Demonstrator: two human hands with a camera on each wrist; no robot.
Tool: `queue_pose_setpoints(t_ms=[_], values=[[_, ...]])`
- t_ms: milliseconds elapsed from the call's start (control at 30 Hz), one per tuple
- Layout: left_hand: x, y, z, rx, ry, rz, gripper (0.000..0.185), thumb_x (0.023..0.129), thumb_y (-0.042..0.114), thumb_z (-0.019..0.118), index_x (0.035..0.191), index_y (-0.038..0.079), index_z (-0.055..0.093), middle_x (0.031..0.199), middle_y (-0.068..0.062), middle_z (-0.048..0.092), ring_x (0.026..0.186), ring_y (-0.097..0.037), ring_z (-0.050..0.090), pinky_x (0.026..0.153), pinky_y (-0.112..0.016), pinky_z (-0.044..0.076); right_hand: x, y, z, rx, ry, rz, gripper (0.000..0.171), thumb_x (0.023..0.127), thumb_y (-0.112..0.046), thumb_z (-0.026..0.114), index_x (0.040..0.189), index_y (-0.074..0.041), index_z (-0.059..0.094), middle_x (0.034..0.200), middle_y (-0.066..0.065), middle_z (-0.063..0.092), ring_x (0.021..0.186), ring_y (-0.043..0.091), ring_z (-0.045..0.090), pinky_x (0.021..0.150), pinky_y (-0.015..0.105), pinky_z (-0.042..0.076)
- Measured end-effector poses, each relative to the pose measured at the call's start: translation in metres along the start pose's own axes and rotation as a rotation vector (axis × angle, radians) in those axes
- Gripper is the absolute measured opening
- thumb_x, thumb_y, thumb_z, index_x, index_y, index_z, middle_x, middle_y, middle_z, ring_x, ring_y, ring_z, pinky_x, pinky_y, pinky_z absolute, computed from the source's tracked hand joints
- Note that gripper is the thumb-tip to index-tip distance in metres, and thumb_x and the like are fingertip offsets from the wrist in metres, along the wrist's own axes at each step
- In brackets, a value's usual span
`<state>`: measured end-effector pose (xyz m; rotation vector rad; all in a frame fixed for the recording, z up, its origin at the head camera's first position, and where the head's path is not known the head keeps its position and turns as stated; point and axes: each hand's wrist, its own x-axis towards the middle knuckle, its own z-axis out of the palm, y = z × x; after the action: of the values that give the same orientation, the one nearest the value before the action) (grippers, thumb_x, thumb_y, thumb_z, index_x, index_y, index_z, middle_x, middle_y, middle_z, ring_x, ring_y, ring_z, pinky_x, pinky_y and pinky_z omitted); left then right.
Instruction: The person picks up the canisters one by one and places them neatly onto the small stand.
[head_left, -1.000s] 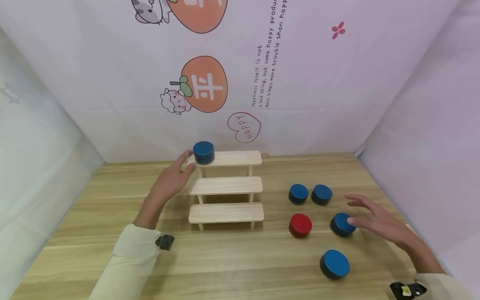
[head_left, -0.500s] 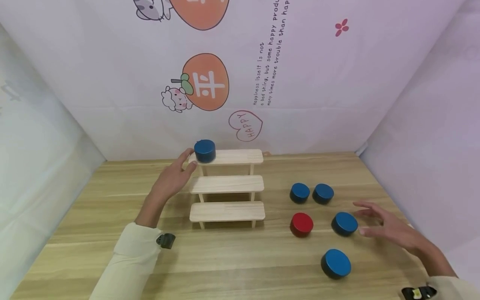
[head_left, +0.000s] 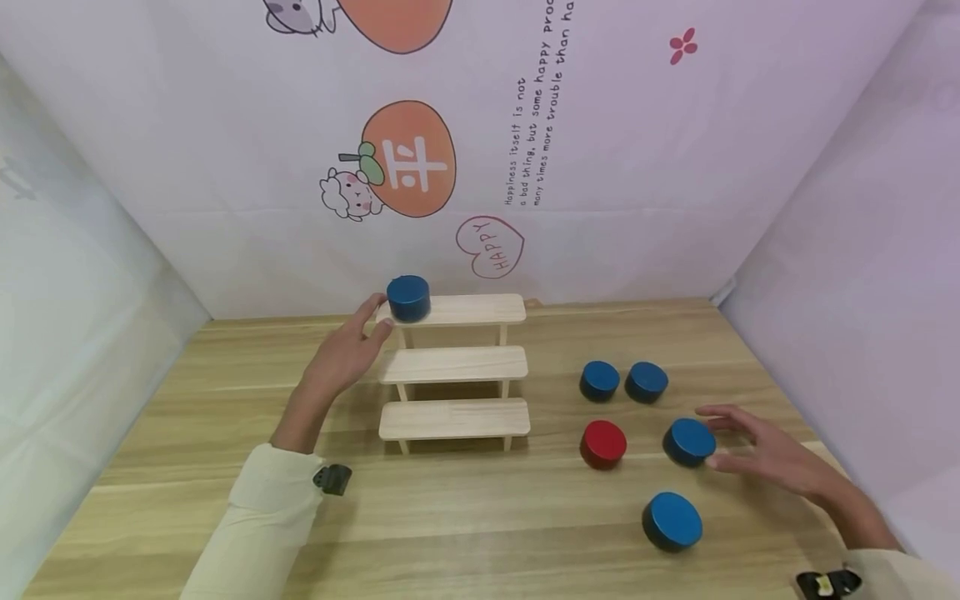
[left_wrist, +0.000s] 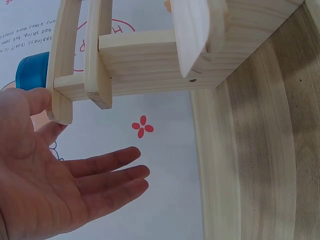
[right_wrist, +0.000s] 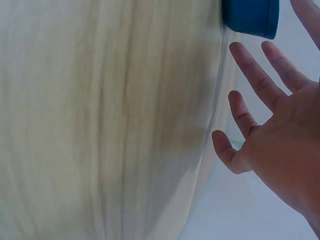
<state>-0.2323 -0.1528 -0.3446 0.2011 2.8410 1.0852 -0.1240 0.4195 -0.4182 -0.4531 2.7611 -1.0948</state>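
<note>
A light wooden three-tier display stand (head_left: 453,364) stands at the back of the table. On the left end of its top tier sits a blue round block (head_left: 408,298). My left hand (head_left: 347,354) pinches that end between thumb and index finger, beside the block; in the left wrist view its other fingers (left_wrist: 107,182) extend freely. At the right, my right hand (head_left: 772,450) is spread around the near right side of another blue round block (head_left: 689,442) on the table. In the right wrist view its fingers are apart, holding nothing.
A red round block (head_left: 603,444) and more blue round blocks (head_left: 599,381) lie on the wooden table (head_left: 480,533) right of the stand. One blue round block (head_left: 672,522) is closer to the front. White printed cloth (head_left: 615,150) hangs behind and at both sides.
My right hand draws back rightward from above the blue block, then comes slightly left again, close to its side. My left hand keeps its place at the stand.
</note>
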Motion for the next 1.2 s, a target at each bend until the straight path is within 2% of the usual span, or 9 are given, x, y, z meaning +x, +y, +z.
queue_pose_setpoints(t_ms=[167, 400, 467, 667, 900, 1200], values=[[0.0, -0.001, -0.001, -0.005, -0.001, 0.006, 0.066, 0.105, 0.055, 0.03, 0.162, 0.027, 0.015, 0.159, -0.015, 0.032, 0.129, -0.044, 0.048, 0.098, -0.07, 0.036, 0.004, -0.006, 0.002, -0.005, -0.025, 0.047, 0.061, 0.093, -0.021, 0.073, 0.145, -0.005, 0.046, 0.138, 0.022, 0.054, 0.119, 0.012, 0.051, 0.086, 0.073, 0.038], [-0.002, -0.005, -0.003, -0.008, 0.014, 0.007, 0.064, 0.105, 0.055, 0.031, 0.162, 0.029, 0.017, 0.16, -0.013, 0.031, 0.127, -0.045, 0.049, 0.097, -0.071, 0.036, 0.014, -0.008, 0.011, -0.001, -0.04, 0.053, 0.062, 0.091, -0.024, 0.076, 0.142, -0.001, 0.05, 0.137, 0.024, 0.054, 0.123, 0.046, 0.048, 0.091, 0.07, 0.038], [-0.002, -0.004, -0.002, -0.015, 0.01, 0.005, 0.064, 0.105, 0.055, 0.032, 0.162, 0.029, 0.017, 0.16, -0.013, 0.03, 0.128, -0.044, 0.049, 0.097, -0.071, 0.036, 0.014, -0.007, 0.013, -0.015, -0.045, 0.067, 0.062, 0.09, -0.025, 0.077, 0.14, 0.0, 0.051, 0.136, 0.025, 0.054, 0.122, 0.047, 0.049, 0.091, 0.069, 0.039], [-0.001, -0.001, 0.0, -0.021, 0.02, 0.013, 0.064, 0.105, 0.055, 0.032, 0.161, 0.028, 0.02, 0.157, -0.014, 0.036, 0.126, -0.044, 0.051, 0.096, -0.069, 0.038, 0.012, -0.007, 0.012, -0.068, -0.035, 0.088, 0.058, 0.09, -0.026, 0.076, 0.137, -0.001, 0.054, 0.131, 0.023, 0.057, 0.115, 0.033, 0.053, 0.089, 0.064, 0.042], [-0.003, -0.002, -0.004, -0.016, 0.029, 0.009, 0.062, 0.105, 0.053, 0.032, 0.161, 0.028, 0.02, 0.157, -0.014, 0.036, 0.125, -0.044, 0.052, 0.095, -0.068, 0.04, 0.021, -0.015, 0.01, -0.048, -0.042, 0.073, 0.059, 0.091, -0.027, 0.075, 0.137, 0.003, 0.052, 0.133, 0.029, 0.055, 0.122, 0.052, 0.047, 0.088, 0.069, 0.039], [0.001, -0.002, -0.002, -0.019, 0.021, 0.017, 0.06, 0.106, 0.051, 0.034, 0.161, 0.031, 0.021, 0.155, -0.016, 0.039, 0.126, -0.045, 0.051, 0.099, -0.071, 0.035, 0.032, -0.026, 0.003, -0.08, -0.031, 0.081, 0.063, 0.092, -0.03, 0.074, 0.138, 0.006, 0.05, 0.131, 0.03, 0.055, 0.12, 0.052, 0.048, 0.086, 0.067, 0.043]])
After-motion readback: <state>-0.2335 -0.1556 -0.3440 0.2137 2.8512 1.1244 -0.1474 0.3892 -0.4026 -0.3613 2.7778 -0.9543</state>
